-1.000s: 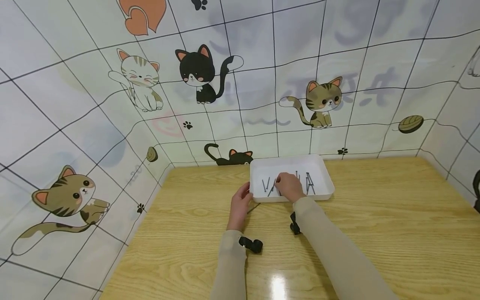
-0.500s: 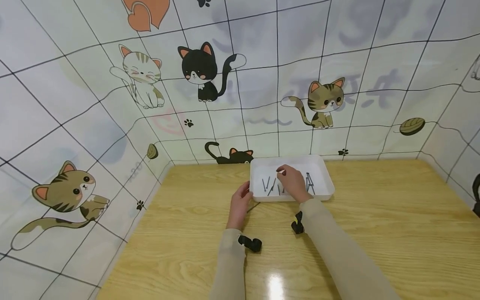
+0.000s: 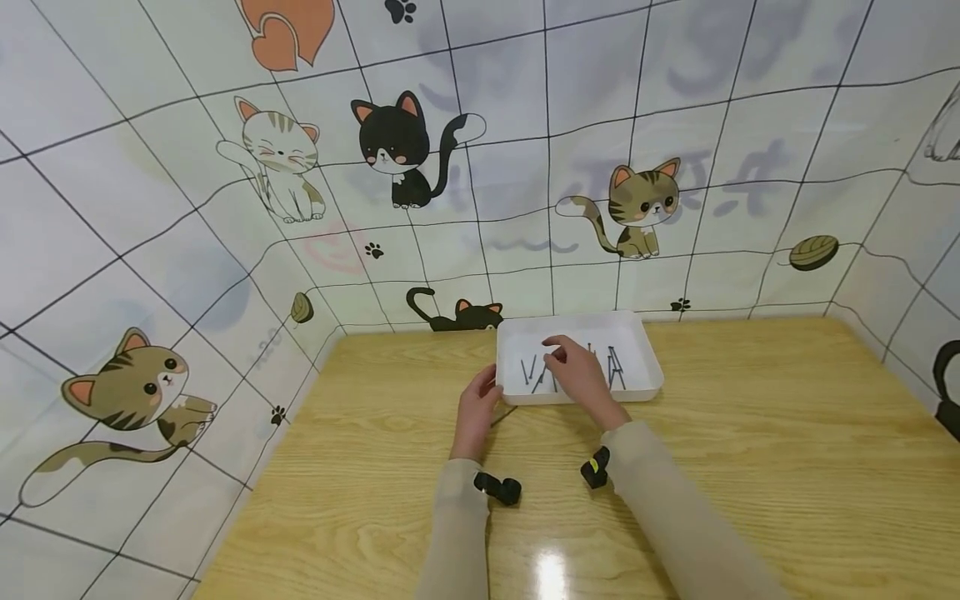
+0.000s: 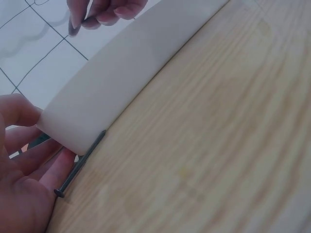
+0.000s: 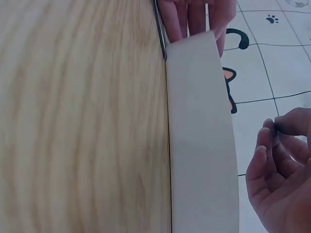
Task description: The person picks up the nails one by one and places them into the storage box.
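Note:
A shallow white tray [image 3: 581, 397] with several dark nails [image 3: 615, 368] lying in it stands near the back of the table. My left hand [image 3: 475, 414] holds its front left corner, the thumb at the rim and the fingers against the outer side. One loose nail [image 4: 80, 165] lies on the wood beside that hand, along the foot of the tray wall. Over the tray hovers my right hand [image 3: 579, 371], thumb and forefinger tips close together [image 5: 279, 170]. A small dark spot shows at those tips; whether they pinch a nail is unclear.
The wooden table [image 3: 360, 500] is bounded by a cat-patterned tile sheet [image 3: 517, 167] behind and at both sides. At the right edge of the head view a black object [image 3: 948, 387] is partly in sight. Each wrist wears a black camera.
My right hand has lifted from the nails, and its wrist has turned a little, uncovering several nails below it. The left hand stays at the tray corner.

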A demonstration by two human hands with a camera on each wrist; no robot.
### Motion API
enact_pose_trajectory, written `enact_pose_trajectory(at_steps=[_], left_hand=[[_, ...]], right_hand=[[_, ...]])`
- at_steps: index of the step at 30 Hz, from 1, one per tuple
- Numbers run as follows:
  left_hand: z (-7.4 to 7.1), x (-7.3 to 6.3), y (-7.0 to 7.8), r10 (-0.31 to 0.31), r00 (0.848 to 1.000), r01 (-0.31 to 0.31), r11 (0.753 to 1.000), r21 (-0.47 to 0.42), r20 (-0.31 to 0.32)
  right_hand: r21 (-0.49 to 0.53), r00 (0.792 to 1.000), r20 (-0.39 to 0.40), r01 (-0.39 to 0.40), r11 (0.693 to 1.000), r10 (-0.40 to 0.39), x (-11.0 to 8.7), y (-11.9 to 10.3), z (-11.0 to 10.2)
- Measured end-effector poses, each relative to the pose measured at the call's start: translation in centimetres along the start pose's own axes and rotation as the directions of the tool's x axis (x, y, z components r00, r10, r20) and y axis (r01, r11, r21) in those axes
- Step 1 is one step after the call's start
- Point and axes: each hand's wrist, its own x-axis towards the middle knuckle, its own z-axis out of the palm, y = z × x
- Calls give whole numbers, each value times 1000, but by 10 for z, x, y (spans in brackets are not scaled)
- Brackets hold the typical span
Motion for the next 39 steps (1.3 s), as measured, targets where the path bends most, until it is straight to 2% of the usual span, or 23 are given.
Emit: enact_pose_trajectory(at_steps=[4,8,13,19,22,25,28,30,34,39], left_hand=[[0,0,1,10,1000,-10,1000,-10,9],[0,-2,2,24,1000,-24,1000,-5,10],[-1,-3,1,50,999,-50,999,-2,12],[-1,-3,1,60,998,-60,998,-9,7],[-2,-4,2,69,998,-69,998,-7,10],[-2,-8,10,62,998,-61,998,-22,18],[-3,-15,21,51,998,-50,997,-53,26],[-3,-19,28,35,999,-33,997,-65,35],[-3,-17,26,30,999,-28,997,-74,35],[-2,-8,11,21,1000,-21,999,-49,13]], right_hand=[[11,999,31,7,1000,-8,-9,-5,4],[46,991,129,35,998,-41,-18,-8,9],[114,958,279,35,993,-66,-29,-6,16],[171,919,384,27,985,-92,-40,-3,24],[150,909,405,38,988,-97,-44,-2,27],[126,893,424,107,986,-151,-47,-1,32],[128,867,447,183,975,-222,-48,0,36],[140,847,469,207,968,-249,-48,1,37],[93,823,508,241,966,-254,-47,1,39],[-57,801,550,317,947,-235,-47,-1,40]])
